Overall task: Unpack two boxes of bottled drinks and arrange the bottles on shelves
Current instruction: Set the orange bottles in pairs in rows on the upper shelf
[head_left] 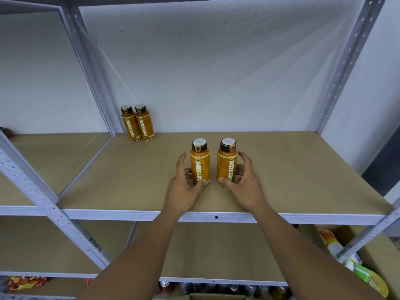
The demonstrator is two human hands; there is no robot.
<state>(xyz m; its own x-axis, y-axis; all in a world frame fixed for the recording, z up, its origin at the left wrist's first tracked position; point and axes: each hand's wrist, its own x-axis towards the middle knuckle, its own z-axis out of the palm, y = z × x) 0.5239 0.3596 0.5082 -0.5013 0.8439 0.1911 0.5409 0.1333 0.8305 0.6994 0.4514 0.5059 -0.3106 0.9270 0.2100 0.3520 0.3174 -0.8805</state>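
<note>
In the head view, your left hand [184, 182] curled round the left bottle [200, 163] and your right hand [243, 180] round the right bottle [227, 163]. Both stood upright, slightly apart, mid-shelf [303, 169]. You seemed to be placing them; next they likely needed sliding far-left beside the back pair [138, 124].

Glossy bottles [199, 167], matt brown shelf board [303, 169], painted metal uprights [347, 61].

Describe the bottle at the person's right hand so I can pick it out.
Look at the brown shelf board in the grey rack. Mid-shelf, two orange OATSIDE bottles stand upright side by side. Yours is the right-hand bottle, gripped by the right hand; its twin is in the left hand, and the back pair stands by the wall.
</note>
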